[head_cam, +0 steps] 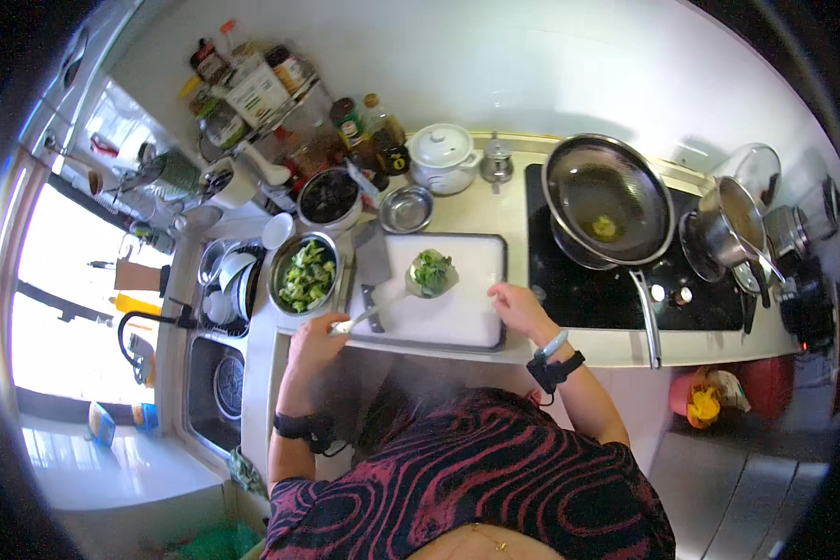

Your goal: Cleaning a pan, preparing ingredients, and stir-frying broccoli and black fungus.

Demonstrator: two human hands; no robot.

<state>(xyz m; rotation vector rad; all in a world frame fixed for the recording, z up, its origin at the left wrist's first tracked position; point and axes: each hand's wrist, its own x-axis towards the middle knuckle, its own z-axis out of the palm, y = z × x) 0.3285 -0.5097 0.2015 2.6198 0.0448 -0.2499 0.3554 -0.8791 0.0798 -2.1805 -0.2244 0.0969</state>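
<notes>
My left hand (pixel 309 353) grips the white handle of a ladle-like utensil (pixel 390 299), whose head reaches over the white cutting board (pixel 455 315). Chopped leafy greens (pixel 432 273) sit at its head above the board; whether it is a solid ladle or a strainer is hard to tell. My right hand (pixel 521 308) hovers by the board's right edge, fingers curled together, with nothing visible in them. A cleaver (pixel 372 259) lies along the board's left side, its dark handle towards me. Left of it stands a metal bowl (pixel 273 276) of cut green vegetables (pixel 309 278).
A wok (pixel 581 182) with oil and a small yellowish lump sits on the black cooktop (pixel 567 301), its handle overhanging the front edge. A saucepan (pixel 731 210) of liquid stands further right. A lidded white pot (pixel 442 157), small steel bowl (pixel 406 210) and sink (pixel 210 392) surround the counter.
</notes>
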